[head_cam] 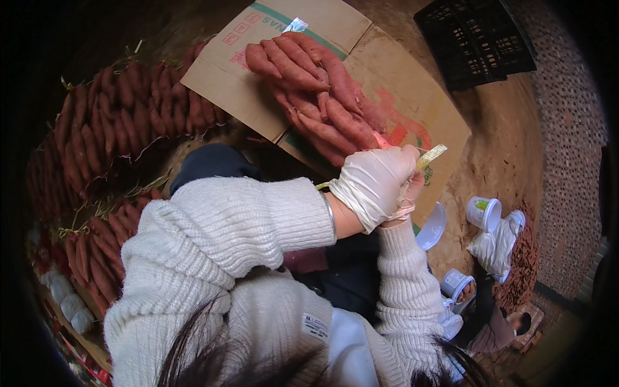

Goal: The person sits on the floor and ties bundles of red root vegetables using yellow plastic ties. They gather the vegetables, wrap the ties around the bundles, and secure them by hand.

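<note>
Long red sweet potatoes [314, 96] lie in a packed bundle on a flattened cardboard sheet [416, 82]. Pink netting [381, 141] shows where the bundle's near end narrows towards my hands. My left hand [375, 186], in a thin whitish glove, is closed in a fist at that end. A flat yellow tie strip [433, 156] sticks out to the right of the fist; a piece of it also shows left of the wrist. My right hand [410, 196], gloved too, is pressed against the left from below. Most of it is hidden, so its grip is unclear.
Rows of bundled sweet potatoes [121, 116] stand at left, with another group [99, 256] nearer me. A black plastic crate [476, 41] is at upper right. White buckets [483, 214], a white sack [493, 249] and a person [498, 331] are at lower right beside a reddish heap [522, 261].
</note>
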Tool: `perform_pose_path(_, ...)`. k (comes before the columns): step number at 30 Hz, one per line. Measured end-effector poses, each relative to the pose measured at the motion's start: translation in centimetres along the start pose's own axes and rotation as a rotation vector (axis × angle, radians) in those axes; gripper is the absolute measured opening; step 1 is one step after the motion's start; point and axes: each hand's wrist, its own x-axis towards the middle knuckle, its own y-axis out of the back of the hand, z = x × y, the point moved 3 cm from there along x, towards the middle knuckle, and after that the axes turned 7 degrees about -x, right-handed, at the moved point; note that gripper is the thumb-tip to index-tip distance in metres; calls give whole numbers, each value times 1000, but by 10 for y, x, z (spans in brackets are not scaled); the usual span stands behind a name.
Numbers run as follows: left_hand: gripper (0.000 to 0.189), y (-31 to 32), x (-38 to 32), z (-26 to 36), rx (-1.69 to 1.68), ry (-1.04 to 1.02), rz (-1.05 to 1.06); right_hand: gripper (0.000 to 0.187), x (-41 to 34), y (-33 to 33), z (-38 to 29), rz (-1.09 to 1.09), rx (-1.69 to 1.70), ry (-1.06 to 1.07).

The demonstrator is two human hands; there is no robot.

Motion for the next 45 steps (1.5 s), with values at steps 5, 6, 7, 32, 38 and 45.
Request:
perform_pose_path(5,16,5,3,0,12,-21,-13,28,-2,-15,-11,-101,-256,-34)
perform_pose_path(6,16,4,2,1,22,-10,-10,26,-3,-14,-8,-90,-223,6)
perform_pose_path(7,16,1,0,3,29,-2,-10,25,-5,-10,-9,-75,-190,51)
perform_pose_path(32,24,-8,-7,5,-5,-64,-53,54,-1,-11,10,-165,-473,174)
perform_pose_path(38,10,0,13,-32,-605,490,-115,22,-13,-25,-76,-229,-1187,54)
perform_pose_path(45,26,-13,24,-29,-754,505,-329,28,-38,142,-276,259,-1033,340)
